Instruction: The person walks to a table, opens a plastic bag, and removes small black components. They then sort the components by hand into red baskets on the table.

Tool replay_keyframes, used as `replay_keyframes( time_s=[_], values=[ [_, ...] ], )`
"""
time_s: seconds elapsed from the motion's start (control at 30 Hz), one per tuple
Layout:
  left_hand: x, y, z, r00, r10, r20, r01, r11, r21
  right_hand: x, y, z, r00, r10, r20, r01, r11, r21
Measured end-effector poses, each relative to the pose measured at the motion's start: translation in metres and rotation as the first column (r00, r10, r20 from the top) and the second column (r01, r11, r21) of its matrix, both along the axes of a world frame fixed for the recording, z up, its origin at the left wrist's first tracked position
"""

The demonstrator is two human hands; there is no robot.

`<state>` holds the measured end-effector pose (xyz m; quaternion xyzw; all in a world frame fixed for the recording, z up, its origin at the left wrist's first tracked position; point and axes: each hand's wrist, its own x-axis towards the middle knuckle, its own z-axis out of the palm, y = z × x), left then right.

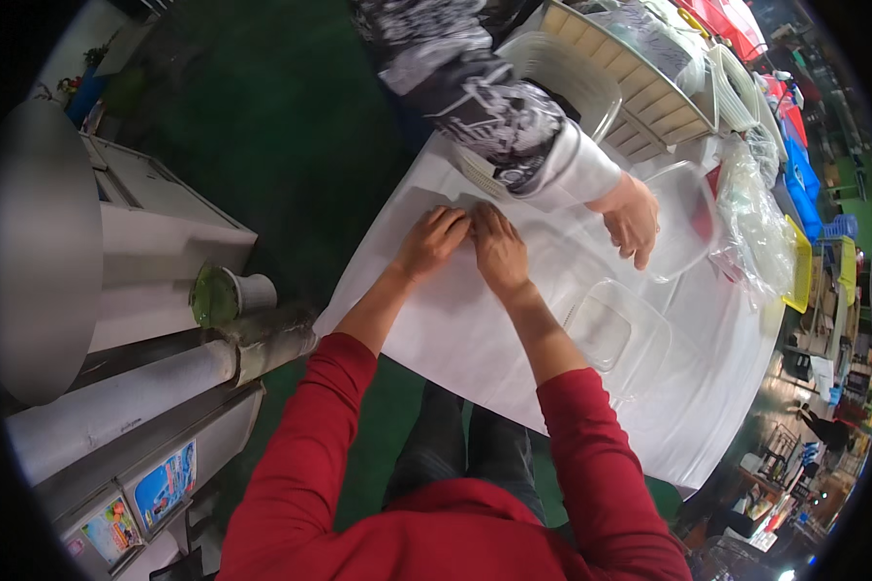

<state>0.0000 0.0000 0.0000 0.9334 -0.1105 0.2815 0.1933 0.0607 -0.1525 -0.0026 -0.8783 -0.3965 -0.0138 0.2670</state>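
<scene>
Both my hands are close together over the white-covered table (455, 334), near its far left edge. My left hand (432, 244) has its fingers curled down and pressed together. Beside it, my right hand (501, 250) bends its fingers the same way, fingertips close to the left ones. Whatever lies under the fingertips is too small or hidden to make out. To the right of my right forearm lies a clear plastic tray (606, 327). Another person's hand (633, 221), in a black-and-white patterned sleeve, reaches across the table, close to a second clear plastic container (683, 218).
A translucent tub (591, 82) and a cream plastic crate (639, 73) stand at the table's far side. Clear plastic bags (758, 232) lie at the right, by a yellow basket (798, 263). A pipe (126, 412) and a white cabinet (165, 261) are to the left.
</scene>
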Motion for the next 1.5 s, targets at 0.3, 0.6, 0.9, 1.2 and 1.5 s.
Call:
replay_keyframes(
  time_s=[0.3,0.6,0.9,1.2,1.5],
  values=[
    [0.007,-0.013,-0.001,0.945,0.323,-0.050,-0.324,0.905,-0.274,-0.031,-0.016,0.041,0.793,-0.355,-0.495,0.395,0.918,-0.026],
    [-0.038,-0.079,0.052,0.889,-0.403,-0.220,-0.404,-0.458,-0.792,-0.069,-0.048,0.113,0.752,-0.058,-0.657,0.536,0.634,0.557],
    [-0.077,-0.259,0.096,0.613,-0.787,0.068,-0.610,-0.526,-0.592,-0.156,-0.231,0.174,0.909,-0.341,-0.239,0.416,0.778,0.471],
    [-0.216,-0.539,0.146,0.023,-0.998,0.051,-0.858,-0.046,-0.511,-0.367,-0.468,0.190,0.563,-0.810,0.163,0.795,0.585,0.162],
    [-0.458,-0.808,0.159,-0.524,-0.850,0.042,-0.764,0.449,-0.463,-0.637,-0.677,0.185,0.056,-0.957,0.284,0.993,0.083,0.083]
  ],
)
